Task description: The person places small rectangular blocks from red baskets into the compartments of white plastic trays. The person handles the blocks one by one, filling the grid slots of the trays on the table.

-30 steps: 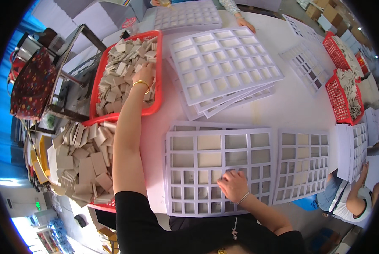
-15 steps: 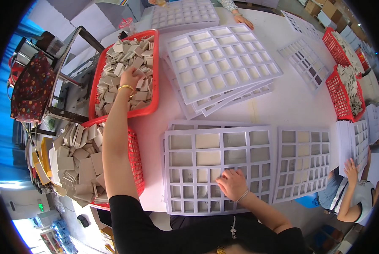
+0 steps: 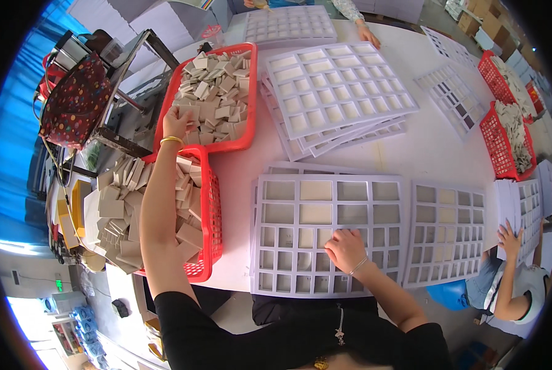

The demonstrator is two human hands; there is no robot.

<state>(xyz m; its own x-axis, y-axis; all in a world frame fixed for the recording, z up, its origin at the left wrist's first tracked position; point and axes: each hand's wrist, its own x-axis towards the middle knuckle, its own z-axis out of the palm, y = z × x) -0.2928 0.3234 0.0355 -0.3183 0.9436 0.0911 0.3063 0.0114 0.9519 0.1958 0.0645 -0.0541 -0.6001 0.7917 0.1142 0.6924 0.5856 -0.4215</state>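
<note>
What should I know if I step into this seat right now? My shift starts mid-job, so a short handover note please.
Left hand: reaching into the upper red basket, on the loose beige square pieces.
Right hand: resting palm-down on the white grid tray in front.
Done: some upper cells of that tray look filled with beige squares.
Left: many lower cells look unfilled. A second red basket of larger pieces sits at left; filled trays are stacked behind.

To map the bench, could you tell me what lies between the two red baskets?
Nothing: in the head view the upper red basket and lower red basket touch.
</note>
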